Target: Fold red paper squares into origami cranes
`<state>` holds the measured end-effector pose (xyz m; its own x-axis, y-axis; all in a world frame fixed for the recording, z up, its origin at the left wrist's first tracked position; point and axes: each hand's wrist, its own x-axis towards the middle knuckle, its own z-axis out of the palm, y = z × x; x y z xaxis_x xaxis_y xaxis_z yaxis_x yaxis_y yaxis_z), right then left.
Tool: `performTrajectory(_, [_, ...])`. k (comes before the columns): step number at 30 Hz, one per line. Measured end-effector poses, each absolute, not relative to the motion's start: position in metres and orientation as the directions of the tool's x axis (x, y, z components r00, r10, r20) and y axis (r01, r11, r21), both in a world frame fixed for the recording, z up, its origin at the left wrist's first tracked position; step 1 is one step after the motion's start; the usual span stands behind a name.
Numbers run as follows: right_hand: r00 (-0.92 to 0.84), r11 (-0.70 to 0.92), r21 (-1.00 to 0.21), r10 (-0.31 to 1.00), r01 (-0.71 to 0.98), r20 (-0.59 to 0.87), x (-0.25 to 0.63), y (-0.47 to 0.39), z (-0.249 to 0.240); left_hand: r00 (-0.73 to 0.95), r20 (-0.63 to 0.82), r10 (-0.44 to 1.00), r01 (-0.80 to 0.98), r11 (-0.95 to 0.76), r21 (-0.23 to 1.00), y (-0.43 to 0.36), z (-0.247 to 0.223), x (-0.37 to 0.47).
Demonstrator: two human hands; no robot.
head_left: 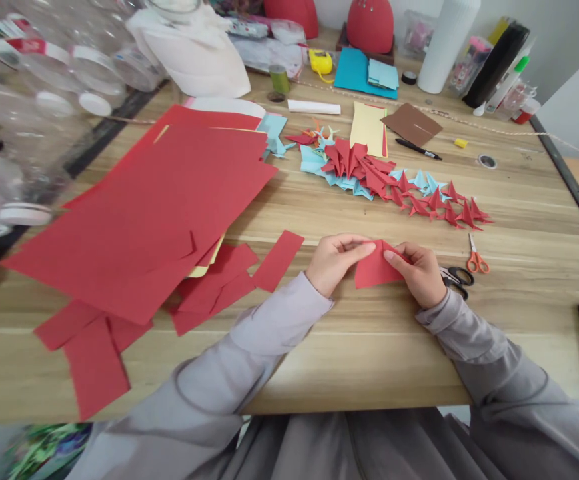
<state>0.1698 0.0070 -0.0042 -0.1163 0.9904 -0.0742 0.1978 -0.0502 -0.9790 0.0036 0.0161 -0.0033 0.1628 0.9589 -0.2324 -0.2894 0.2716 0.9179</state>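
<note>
A small piece of red paper (376, 270) is held up between both hands above the table. My left hand (338, 260) pinches its upper left edge with thumb and fingers. At the upper right edge, my right hand (419, 268) pinches it, the thumb lying on the near face. The top edge looks folded. Black-handled scissors (456, 280) lie beside my right hand, partly hidden by it, and small orange-handled scissors (476, 257) lie just beyond. Red paper strips (279, 260) rest left of my left hand.
Large red sheets (169, 207) cover the table's left side. Folded red paper pieces (354, 160) and light blue ones (314, 159) form a row behind my hands. Plastic bottles (19, 127) crowd the far left. A black pen (418, 149) and brown paper (412, 125) lie farther back.
</note>
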Motion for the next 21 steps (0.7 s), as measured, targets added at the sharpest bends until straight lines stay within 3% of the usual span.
performTrajectory(4, [-0.145, -0.084, -0.983, 0.983, 0.163, -0.108, 0.1682, 0.0071, -0.0029, 0.148, -0.114, 0.982, -0.128, 0.134, 0.983, 0.0155, -0.0032, 0.0028])
performTrajectory(9, [-0.181, -0.099, -0.989, 0.976, 0.11, -0.118, 0.1662, 0.0079, -0.0031, 0.148, -0.067, 0.987, -0.001, 0.068, 0.998, 0.0147, -0.0029, 0.002])
performTrajectory(21, [-0.096, -0.167, -0.984, 0.98, 0.068, -0.173, 0.1652, 0.0076, -0.0025, 0.09, -0.081, 0.993, 0.004, 0.081, 0.997, 0.0151, -0.0116, 0.0025])
